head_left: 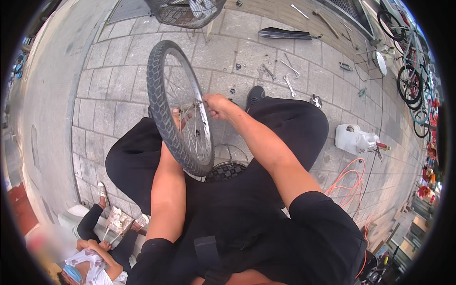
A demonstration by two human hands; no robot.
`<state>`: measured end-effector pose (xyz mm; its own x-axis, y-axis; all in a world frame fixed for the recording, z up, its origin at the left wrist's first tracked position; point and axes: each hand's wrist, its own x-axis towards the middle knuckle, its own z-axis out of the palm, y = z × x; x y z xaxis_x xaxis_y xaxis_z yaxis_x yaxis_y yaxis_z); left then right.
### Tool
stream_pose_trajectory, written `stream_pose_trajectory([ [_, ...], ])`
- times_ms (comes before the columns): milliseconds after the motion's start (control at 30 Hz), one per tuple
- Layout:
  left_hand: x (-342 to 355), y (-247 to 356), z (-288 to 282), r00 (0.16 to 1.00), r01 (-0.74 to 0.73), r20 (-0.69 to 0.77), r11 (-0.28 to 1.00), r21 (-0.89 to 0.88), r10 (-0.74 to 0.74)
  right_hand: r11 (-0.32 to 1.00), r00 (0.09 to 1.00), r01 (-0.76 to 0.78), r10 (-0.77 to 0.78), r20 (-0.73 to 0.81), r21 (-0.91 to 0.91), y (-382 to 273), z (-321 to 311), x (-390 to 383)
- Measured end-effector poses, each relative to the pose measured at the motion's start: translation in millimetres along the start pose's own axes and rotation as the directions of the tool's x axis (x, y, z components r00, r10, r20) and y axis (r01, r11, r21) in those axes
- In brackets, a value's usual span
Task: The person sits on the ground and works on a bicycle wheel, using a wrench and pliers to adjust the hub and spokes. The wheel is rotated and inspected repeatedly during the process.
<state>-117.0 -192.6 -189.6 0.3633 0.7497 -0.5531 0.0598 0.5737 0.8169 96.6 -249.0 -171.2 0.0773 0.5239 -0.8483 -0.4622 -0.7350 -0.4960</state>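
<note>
A bicycle wheel with a knobbly black tyre and silver rim stands upright and tilted between my legs. My left hand is on the wheel's left side, its fingers around the hub area, partly hidden by tyre and spokes. On the near right side of the wheel, my right hand has its fingers pinched at the end of the axle, by the hub. Whether a small nut is between those fingers is too small to tell. Below the wheel, another dark piece of tyre tread shows between my legs.
Spanners, small parts, a hammer and a black mudguard lie on the paving. A white plastic container and orange hose are at right. A wire basket hangs ahead. A seated person is at lower left.
</note>
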Motion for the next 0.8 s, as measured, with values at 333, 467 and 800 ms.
stream_pose_trajectory([
  [333,-5.3,-12.5,-21.2,0.922,-0.386,0.112,0.861,0.332,0.371,0.932,0.949,0.292,-0.31,-0.058,-0.213,8.5,-7.7,-20.6],
  [467,-7.5,-2.8,-3.0,0.992,-0.113,0.06,0.99,0.09,0.108,0.748,0.805,0.438,-0.573,-0.153,-0.499,47.4,-8.0,52.2],
  [800,-6.1,10.6,0.3,0.998,-0.012,0.053,0.998,-0.061,0.015,0.927,0.941,0.216,-0.282,-0.186,-0.307,24.2,-0.2,18.4],
])
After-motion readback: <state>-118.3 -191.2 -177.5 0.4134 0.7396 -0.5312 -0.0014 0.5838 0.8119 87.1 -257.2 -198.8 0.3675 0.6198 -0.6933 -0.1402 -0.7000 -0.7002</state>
